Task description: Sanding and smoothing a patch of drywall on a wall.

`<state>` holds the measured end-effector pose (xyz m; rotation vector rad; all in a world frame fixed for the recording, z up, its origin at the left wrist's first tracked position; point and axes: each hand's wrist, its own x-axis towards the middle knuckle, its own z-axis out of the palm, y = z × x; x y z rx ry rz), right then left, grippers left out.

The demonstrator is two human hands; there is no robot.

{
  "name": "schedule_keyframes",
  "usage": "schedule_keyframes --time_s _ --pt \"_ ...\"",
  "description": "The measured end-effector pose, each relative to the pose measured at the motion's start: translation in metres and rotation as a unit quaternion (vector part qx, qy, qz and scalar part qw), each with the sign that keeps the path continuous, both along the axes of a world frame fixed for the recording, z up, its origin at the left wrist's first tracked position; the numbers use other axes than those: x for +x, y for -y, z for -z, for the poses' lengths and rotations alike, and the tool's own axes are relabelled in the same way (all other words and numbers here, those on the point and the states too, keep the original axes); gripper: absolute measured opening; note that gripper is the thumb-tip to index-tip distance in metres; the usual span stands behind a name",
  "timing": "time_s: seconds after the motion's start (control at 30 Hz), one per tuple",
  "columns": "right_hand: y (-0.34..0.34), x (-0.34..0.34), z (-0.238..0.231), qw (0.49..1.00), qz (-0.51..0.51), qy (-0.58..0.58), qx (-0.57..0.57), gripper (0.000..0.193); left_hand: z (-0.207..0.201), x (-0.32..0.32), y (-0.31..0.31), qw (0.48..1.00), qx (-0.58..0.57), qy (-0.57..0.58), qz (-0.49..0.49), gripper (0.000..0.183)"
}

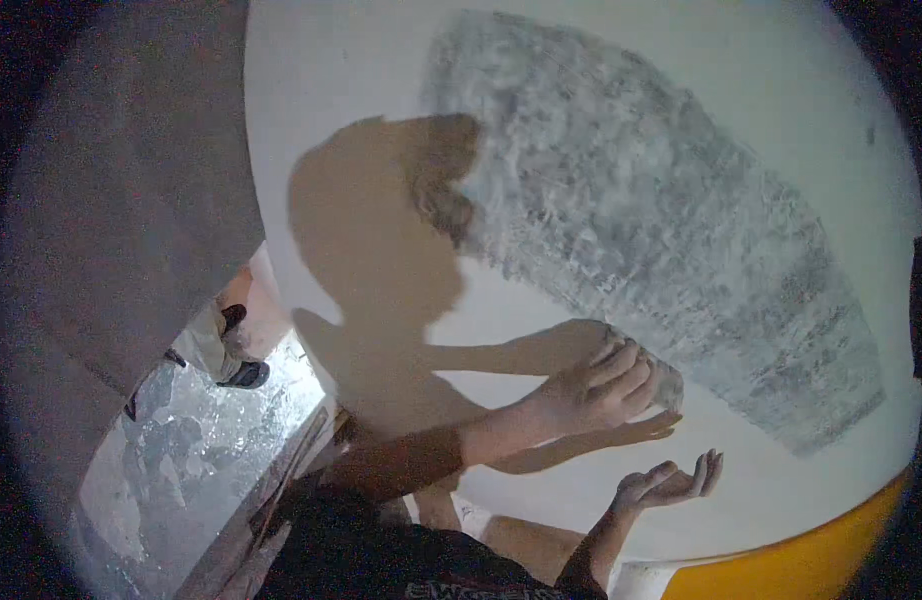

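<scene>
A large white curved surface (pixel 741 450) fills most of the view, with a long mottled grey rough patch (pixel 631 190) across it. At the lower edge of this patch is my left hand (pixel 613 385), its fingers curled and closed close to the surface. Whatever it may hold is hidden behind the fingers. My right hand (pixel 671 480) is lower and to the right, palm turned up, with loosely bent fingers apart and nothing in them. Shadows of a head and arms fall on the white surface, left of the patch and around my left hand.
A dark grey panel (pixel 121 180) covers the left side. Below it, a brightly lit, shiny, blotched floor (pixel 201 450) shows, where a person's leg (pixel 213 345) in pale trousers and a dark shoe (pixel 246 375) stand. A yellow-orange band (pixel 781 555) curves along the lower right.
</scene>
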<state>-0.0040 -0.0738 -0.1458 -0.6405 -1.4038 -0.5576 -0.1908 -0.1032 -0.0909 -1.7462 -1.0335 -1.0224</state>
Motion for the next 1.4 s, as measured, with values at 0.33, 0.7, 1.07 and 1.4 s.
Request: schedule_keyframes --time_s 0.33,0.7,1.07,1.4 --pt "0.015 -0.028 -0.005 0.998 -0.068 0.0 0.004 0.036 -0.009 -0.098 0.037 0.999 -0.015 0.033 -0.034 0.029" --pt "0.027 -0.026 0.004 0.997 -0.036 -0.036 -0.058 0.039 -0.011 -0.048 0.016 0.999 -0.026 0.016 0.027 0.028" --pt "0.034 -0.132 -0.059 0.961 -0.042 0.244 -0.123 0.034 -0.015 -0.106 0.05 1.0 -0.026 -0.004 -0.016 0.031" --pt "0.03 -0.138 -0.075 0.979 -0.05 0.196 -0.036 0.026 -0.026 -0.134 0.061 0.997 -0.062 0.043 -0.013 0.031"
